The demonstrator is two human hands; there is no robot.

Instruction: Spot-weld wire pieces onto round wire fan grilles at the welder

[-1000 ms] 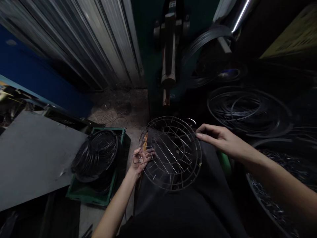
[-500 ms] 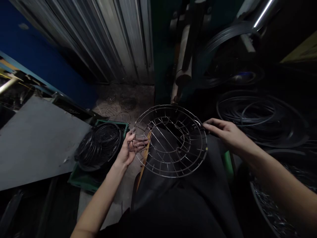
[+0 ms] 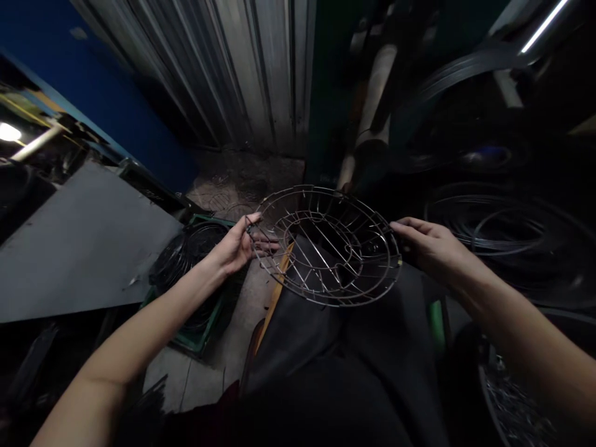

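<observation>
Round wire guard (image 3: 326,245) held up over lap, tilted, betw. 2 hands. L hand (image 3: 235,248) clamped on guard's left rim, thumb on top, fingers under wires. R hand (image 3: 428,248) pinching right rim, fingers closed on outer ring. Below-left: green crate (image 3: 200,332) w/ black wire coils (image 3: 186,261) inside. Grey sheet (image 3: 79,248) further left. More wire hoops (image 3: 512,230) at right, dark. Corrugated metal wall (image 3: 242,68) behind.
</observation>
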